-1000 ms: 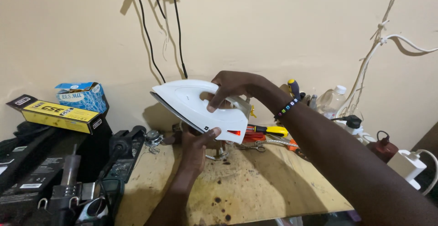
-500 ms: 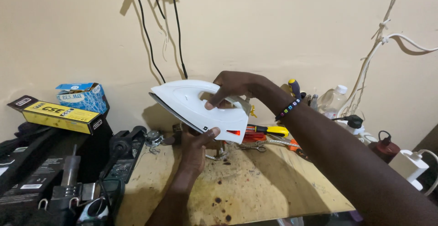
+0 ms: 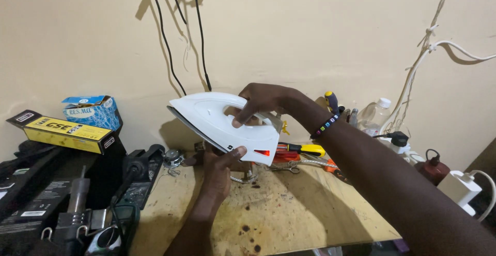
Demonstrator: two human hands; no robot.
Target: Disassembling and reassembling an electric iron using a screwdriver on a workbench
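Note:
A white clothes iron (image 3: pixel 217 119) with a small red lamp near its heel is held up above the wooden bench (image 3: pixel 310 220), tilted with its nose to the left and its metal soleplate facing down-left. My right hand (image 3: pixel 261 101) grips the iron from above at the handle, fingers curled through it. My left hand (image 3: pixel 219 171) supports the iron from below, thumb pressed on the white side near the heel. A beaded band circles my right wrist.
A yellow-and-black long box (image 3: pixel 67 132) and a blue carton (image 3: pixel 90 111) sit at left above dark tool cases (image 3: pixel 31 199). Screwdrivers (image 3: pixel 302 150) and pliers lie behind the iron. A plastic bottle (image 3: pixel 374 116), white charger (image 3: pixel 460 186) and hanging black cables (image 3: pixel 178 39) line the wall.
The iron has stayed almost in place, shifting only very slightly lower and left. Both hands keep the same grip.

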